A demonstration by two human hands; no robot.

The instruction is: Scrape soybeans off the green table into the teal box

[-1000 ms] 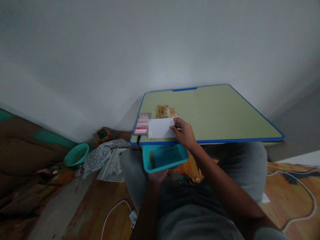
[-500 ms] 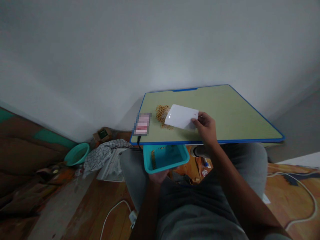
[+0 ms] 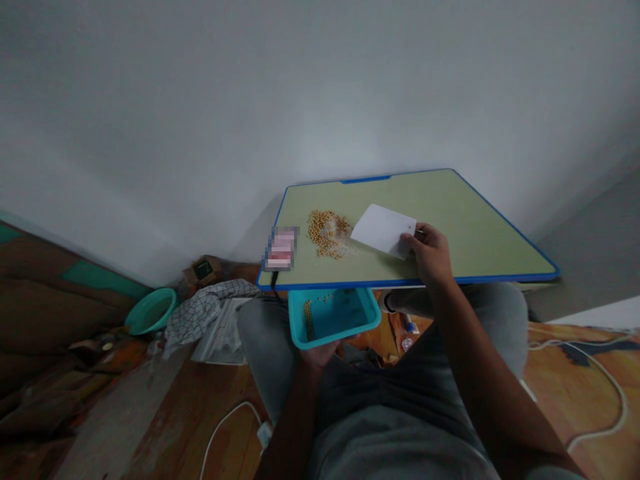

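My right hand point(image 3: 431, 253) pinches a white card point(image 3: 383, 229) by its right corner, holding it over the green tabletop point(image 3: 450, 220), to the right of a pile of yellow beans point(image 3: 326, 232). My left hand point(image 3: 317, 352) grips the underside of a teal tray point(image 3: 334, 316), held below the table's front edge. Several beans lie along the tray's left side. Most of the left hand is hidden by the tray.
A small pink packet point(image 3: 281, 248) lies at the table's left front corner. On the floor to the left are a teal basin point(image 3: 151, 310), a checked cloth point(image 3: 200, 313) and a small box point(image 3: 202, 269). White cables point(image 3: 607, 393) run across the floor.
My right hand has carried the white card from the table's front edge back and to the right, clear of the bean pile. The tray stays under the edge.
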